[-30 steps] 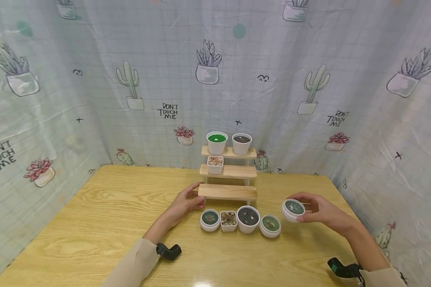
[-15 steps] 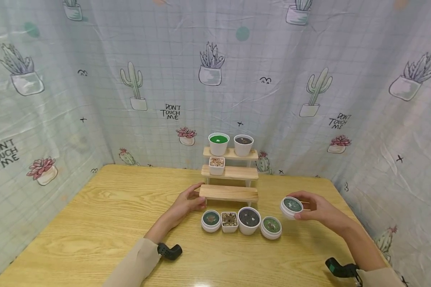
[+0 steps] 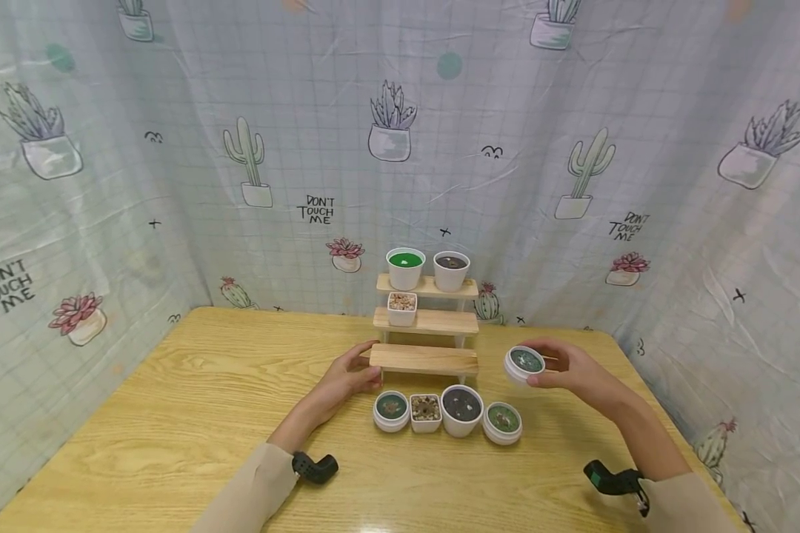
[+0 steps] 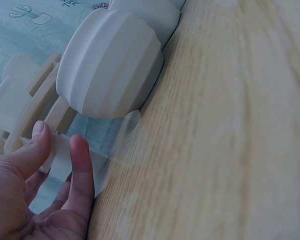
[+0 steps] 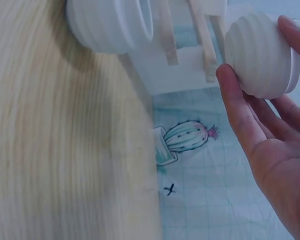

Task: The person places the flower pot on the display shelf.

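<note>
My right hand [image 3: 576, 374] holds a small round white flower pot [image 3: 518, 374] with a dark teal filling, lifted above the table right of a stepped wooden stand [image 3: 423, 360]. In the right wrist view, the thumb and fingers [image 5: 235, 100] grip the sides of this ribbed pot [image 5: 260, 57]. My left hand [image 3: 342, 379] grips the left end of the stand's lowest step. The left wrist view shows the thumb and a forefinger [image 4: 81, 170] around that end. Before the stand, a round pot [image 3: 391, 423], a square pot [image 3: 425, 426], a tapered pot [image 3: 461, 428] and another round pot [image 3: 502, 435] stand in a row.
On the top step are a pot with green filling [image 3: 405, 277] and one with dark filling [image 3: 450, 278]. A square pot of pebbles [image 3: 402, 317] occupies the middle step's left. A cactus-print curtain [image 3: 293, 133] encloses the table [image 3: 240, 385] behind and at both sides.
My right hand has moved left and farther from me, bringing the held pot nearer the stand. The left hand stays at the stand's end; the view shifted slightly.
</note>
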`<state>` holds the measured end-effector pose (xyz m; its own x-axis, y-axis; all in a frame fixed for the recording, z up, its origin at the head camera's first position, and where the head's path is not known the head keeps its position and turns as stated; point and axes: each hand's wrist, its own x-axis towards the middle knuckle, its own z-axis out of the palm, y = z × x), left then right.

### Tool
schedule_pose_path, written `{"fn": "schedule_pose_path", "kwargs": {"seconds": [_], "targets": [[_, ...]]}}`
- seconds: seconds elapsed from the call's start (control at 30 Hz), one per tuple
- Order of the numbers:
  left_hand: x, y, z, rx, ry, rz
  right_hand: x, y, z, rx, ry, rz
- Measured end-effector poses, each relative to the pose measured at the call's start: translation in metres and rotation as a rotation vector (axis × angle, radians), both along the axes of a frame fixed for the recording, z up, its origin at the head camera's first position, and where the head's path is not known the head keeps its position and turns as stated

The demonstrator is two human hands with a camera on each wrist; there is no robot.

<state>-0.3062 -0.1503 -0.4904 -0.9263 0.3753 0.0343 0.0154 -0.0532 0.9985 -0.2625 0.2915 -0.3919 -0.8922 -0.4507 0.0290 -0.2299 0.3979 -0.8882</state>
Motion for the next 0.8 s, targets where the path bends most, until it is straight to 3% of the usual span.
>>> {"fn": "schedule_pose_path", "kwargs": {"seconds": [0.8], "targets": [[-0.001,0.0,-0.001,-0.014,-0.001,0.005,-0.024,-0.028,0.018,0.015,0.036,-0.048]]}}
